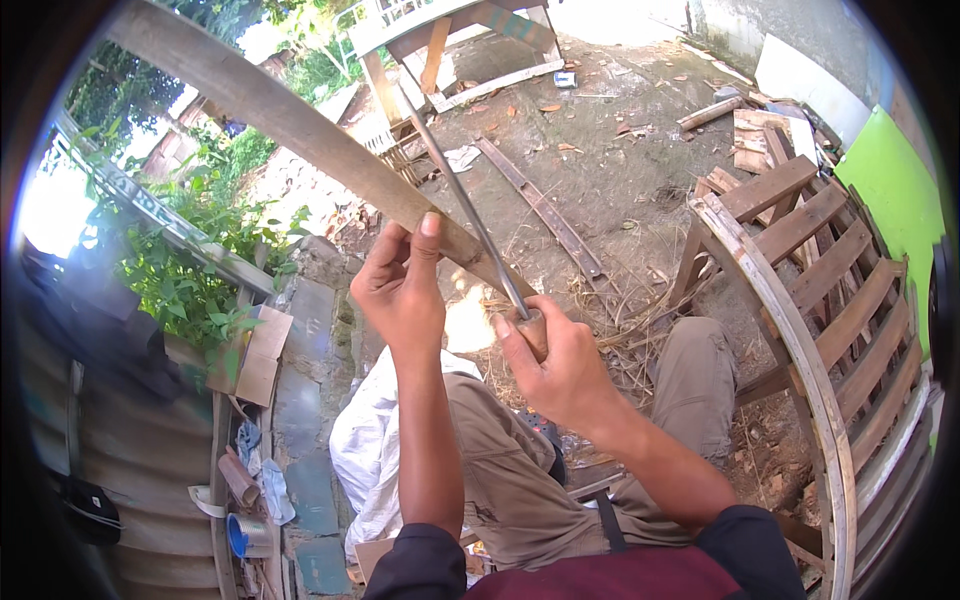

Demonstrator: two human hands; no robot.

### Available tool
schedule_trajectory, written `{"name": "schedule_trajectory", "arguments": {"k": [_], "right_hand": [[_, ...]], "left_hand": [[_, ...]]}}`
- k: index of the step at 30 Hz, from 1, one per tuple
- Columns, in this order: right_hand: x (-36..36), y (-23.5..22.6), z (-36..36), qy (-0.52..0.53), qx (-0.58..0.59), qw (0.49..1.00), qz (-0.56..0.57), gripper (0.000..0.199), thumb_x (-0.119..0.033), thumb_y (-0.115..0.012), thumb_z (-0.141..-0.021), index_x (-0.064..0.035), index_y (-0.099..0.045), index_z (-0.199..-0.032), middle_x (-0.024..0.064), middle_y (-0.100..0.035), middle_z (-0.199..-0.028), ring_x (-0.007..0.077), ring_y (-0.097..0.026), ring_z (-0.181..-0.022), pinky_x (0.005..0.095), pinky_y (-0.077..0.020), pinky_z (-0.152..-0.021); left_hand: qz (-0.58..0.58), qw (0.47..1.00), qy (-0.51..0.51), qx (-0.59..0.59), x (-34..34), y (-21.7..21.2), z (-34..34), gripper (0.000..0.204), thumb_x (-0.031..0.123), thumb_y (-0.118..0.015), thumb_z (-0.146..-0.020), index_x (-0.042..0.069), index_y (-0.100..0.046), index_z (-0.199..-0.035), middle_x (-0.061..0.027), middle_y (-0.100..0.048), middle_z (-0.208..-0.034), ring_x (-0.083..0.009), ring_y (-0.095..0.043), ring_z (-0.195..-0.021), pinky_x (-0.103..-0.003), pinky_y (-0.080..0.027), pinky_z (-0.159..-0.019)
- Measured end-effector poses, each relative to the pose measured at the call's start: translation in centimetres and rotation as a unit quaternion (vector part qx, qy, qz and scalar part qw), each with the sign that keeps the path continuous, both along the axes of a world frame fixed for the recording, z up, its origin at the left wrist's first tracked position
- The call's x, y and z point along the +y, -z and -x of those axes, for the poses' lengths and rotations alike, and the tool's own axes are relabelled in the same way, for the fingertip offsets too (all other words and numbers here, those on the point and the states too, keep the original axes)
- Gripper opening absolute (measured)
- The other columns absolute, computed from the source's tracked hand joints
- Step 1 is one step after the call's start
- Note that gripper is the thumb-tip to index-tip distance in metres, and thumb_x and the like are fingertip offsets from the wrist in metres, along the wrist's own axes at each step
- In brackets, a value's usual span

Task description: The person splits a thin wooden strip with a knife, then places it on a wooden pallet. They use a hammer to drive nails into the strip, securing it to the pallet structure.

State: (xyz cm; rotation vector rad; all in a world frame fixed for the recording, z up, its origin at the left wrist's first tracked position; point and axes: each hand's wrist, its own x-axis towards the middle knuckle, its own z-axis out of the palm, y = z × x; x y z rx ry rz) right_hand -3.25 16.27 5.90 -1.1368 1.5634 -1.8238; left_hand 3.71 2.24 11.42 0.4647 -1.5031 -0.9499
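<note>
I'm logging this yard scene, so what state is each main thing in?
Plank: slanting
Rod: slanting
Left hand: fingers bent, by the plank; contact unclear
Right hand: closed around the rod's handle
Blue can: open-mouthed
White sheet: crumpled
Cardboard: bent
Strip: lying on the ground

Wood-handled grey rod, slanting beside long, tilted plank.

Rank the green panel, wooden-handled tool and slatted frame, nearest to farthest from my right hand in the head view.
1. Wooden-handled tool, in the right hand
2. Slatted frame, to the right
3. Green panel, beyond the frame
</note>
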Motion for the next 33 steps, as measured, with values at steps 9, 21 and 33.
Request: {"name": "schedule_trajectory", "arguments": {"k": [9, 21, 33], "right_hand": [[2.2, -2.1, 2.7, 0.03, 0.049, 0.995, -0.079, 0.041, -0.025, -0.064, -0.099, 0.0141, -0.058, -0.111, 0.0164, -0.066, -0.064, 0.0253, -0.071, -0.061, 0.0386, -0.0504, -0.057], [3.0, -0.4, 3.2, 0.023, 0.037, 0.993, -0.113, 0.041, -0.029, -0.063, -0.1, 0.0117, -0.059, -0.104, 0.0097, -0.06, -0.062, 0.0158, -0.058, -0.059, 0.0354, -0.0466, -0.06], [2.9, 2.2, 3.2, 0.021, 0.012, 0.991, -0.13, 0.04, -0.032, -0.062, -0.1, 0.0079, -0.06, -0.098, 0.0095, -0.061, -0.065, 0.0167, -0.057, -0.06, 0.0376, -0.0478, -0.063]], "left_hand": [[0.037, 0.999, 0.013, -0.027, 1.7, -0.1, 2.8, 0.022, 0.01, -0.078, -0.092, -0.005, -0.076, -0.108, -0.0041, -0.07, -0.086, -0.0061, -0.06, -0.08, -0.022, -0.05, -0.068], [0.02, 0.998, 0.036, -0.038, 1.7, -0.8, 2.4, 0.024, 0.011, -0.081, -0.09, -0.002, -0.077, -0.109, -0.0074, -0.07, -0.101, -0.0097, -0.064, -0.084, -0.024, -0.052, -0.068], [0.032, 0.999, 0.016, -0.026, 2.4, -0.2, 2.7, 0.025, 0.013, -0.079, -0.092, -0.005, -0.075, -0.109, -0.0049, -0.069, -0.097, -0.0072, -0.06, -0.083, -0.023, -0.051, -0.068]]}}
